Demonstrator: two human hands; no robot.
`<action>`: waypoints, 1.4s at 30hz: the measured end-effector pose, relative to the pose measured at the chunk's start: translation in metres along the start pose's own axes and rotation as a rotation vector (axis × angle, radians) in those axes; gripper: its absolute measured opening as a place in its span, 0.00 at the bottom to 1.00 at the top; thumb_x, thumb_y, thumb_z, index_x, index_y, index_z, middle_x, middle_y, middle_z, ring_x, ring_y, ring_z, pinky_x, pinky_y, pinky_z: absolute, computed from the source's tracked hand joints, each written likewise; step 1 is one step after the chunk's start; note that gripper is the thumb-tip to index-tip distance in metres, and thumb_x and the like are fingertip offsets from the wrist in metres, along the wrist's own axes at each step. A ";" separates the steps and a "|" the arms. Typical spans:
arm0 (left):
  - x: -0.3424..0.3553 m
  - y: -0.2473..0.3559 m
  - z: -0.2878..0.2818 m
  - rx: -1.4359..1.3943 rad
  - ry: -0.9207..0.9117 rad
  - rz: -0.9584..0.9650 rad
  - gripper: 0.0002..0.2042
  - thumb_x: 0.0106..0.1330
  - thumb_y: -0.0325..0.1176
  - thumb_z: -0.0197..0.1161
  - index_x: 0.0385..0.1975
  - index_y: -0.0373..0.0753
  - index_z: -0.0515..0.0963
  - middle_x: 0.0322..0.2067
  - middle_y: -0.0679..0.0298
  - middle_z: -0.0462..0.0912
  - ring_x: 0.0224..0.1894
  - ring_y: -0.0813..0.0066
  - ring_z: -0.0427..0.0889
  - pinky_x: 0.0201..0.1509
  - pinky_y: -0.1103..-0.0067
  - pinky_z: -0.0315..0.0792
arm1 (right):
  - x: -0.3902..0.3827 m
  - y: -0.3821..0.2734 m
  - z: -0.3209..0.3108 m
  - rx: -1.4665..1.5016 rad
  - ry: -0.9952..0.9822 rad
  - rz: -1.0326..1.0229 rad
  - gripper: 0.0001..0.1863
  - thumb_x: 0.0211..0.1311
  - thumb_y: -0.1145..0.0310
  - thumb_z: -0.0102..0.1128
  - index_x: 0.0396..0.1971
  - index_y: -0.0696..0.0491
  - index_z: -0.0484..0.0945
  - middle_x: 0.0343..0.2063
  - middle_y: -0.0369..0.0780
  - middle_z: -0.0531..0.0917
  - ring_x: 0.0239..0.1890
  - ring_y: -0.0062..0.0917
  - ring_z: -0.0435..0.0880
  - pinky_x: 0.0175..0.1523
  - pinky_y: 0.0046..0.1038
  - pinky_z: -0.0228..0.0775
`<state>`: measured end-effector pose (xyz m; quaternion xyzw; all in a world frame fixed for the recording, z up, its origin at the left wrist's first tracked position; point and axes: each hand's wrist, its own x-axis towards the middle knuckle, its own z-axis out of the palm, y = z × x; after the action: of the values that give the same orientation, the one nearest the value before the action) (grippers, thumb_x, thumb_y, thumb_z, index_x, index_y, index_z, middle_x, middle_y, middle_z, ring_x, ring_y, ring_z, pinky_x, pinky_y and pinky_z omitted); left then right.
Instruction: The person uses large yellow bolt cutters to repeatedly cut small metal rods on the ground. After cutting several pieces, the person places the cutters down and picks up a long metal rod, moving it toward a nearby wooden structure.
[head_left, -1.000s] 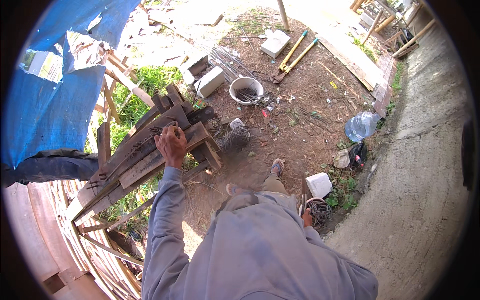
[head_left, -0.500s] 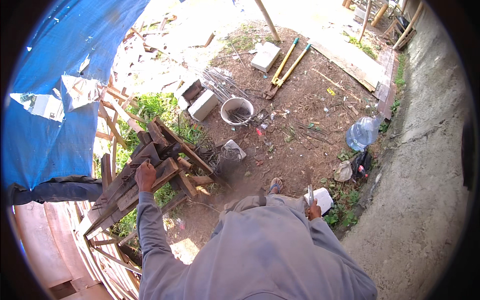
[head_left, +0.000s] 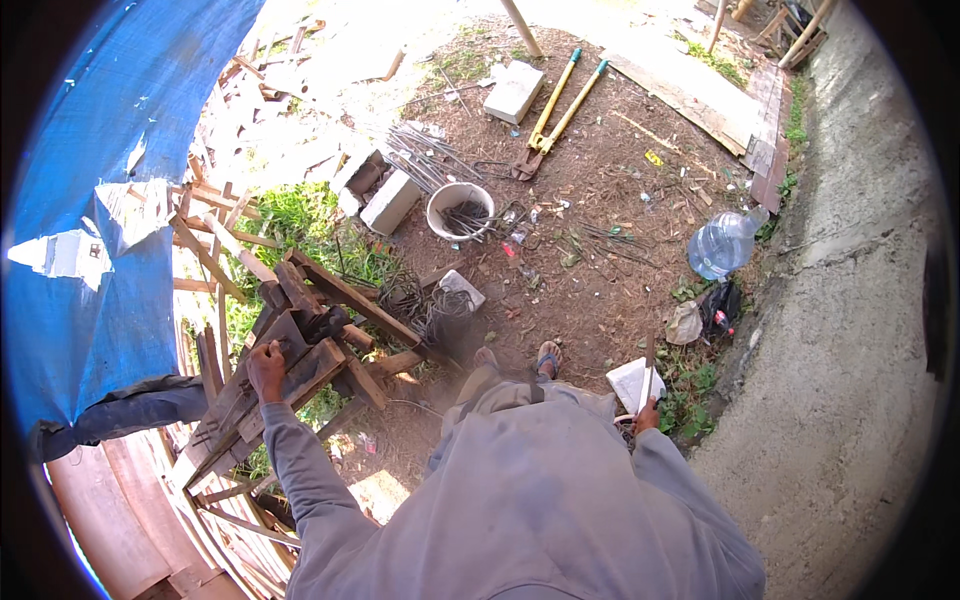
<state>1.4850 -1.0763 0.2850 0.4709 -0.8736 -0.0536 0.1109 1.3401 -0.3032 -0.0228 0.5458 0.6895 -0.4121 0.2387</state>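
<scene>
My left hand (head_left: 267, 371) is closed with curled fingers at the top of a rough wooden workbench (head_left: 225, 410), which has several metal pins standing in it. Whatever lies in those fingers is too small to make out. Down at my right side, my right hand (head_left: 647, 415) is wrapped round a long narrow metal bar tool (head_left: 648, 378). It points away from me, brownish at the far end and shiny nearer the hand. Beside it, a white block (head_left: 634, 384) rests on the ground.
A white bucket (head_left: 432, 212) of short metal pieces stands ahead, near concrete blocks (head_left: 391, 203) and thin rods (head_left: 430, 155). Yellow-handled bolt cutters (head_left: 550, 115) lie farther off. A large clear bottle (head_left: 720, 248) is by the concrete wall (head_left: 830, 330). Blue tarp (head_left: 110, 150) hangs left.
The view has shifted slightly. My right hand has moved a little outward, and its bar tool now reaches farther over the white block. My left hand stays at the bench with curled fingers.
</scene>
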 end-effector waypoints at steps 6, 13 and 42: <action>0.019 -0.009 -0.042 -0.079 -0.255 -0.069 0.21 0.66 0.45 0.57 0.20 0.32 0.77 0.14 0.57 0.73 0.21 0.71 0.74 0.30 0.69 0.66 | -0.028 0.026 0.018 0.009 -0.101 0.045 0.40 0.64 0.30 0.35 0.16 0.54 0.70 0.09 0.35 0.67 0.08 0.26 0.65 0.13 0.28 0.56; 0.011 0.019 -0.032 -0.173 -0.311 0.042 0.19 0.67 0.41 0.57 0.18 0.33 0.76 0.12 0.61 0.71 0.19 0.74 0.72 0.26 0.71 0.64 | -0.065 0.017 0.034 -0.271 -0.108 -0.055 0.39 0.64 0.30 0.35 0.14 0.53 0.70 0.09 0.36 0.69 0.09 0.26 0.67 0.15 0.30 0.58; -0.076 0.608 -0.020 -1.362 -0.706 0.547 0.20 0.73 0.44 0.55 0.25 0.36 0.80 0.14 0.74 0.68 0.15 0.88 0.63 0.19 0.84 0.58 | -0.052 0.138 -0.022 -0.006 0.047 0.001 0.38 0.67 0.35 0.36 0.18 0.56 0.73 0.12 0.39 0.74 0.11 0.28 0.72 0.17 0.32 0.62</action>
<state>1.0375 -0.6783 0.4138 0.0252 -0.7169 -0.6895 0.1003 1.4895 -0.3050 -0.0124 0.5549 0.6959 -0.3969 0.2242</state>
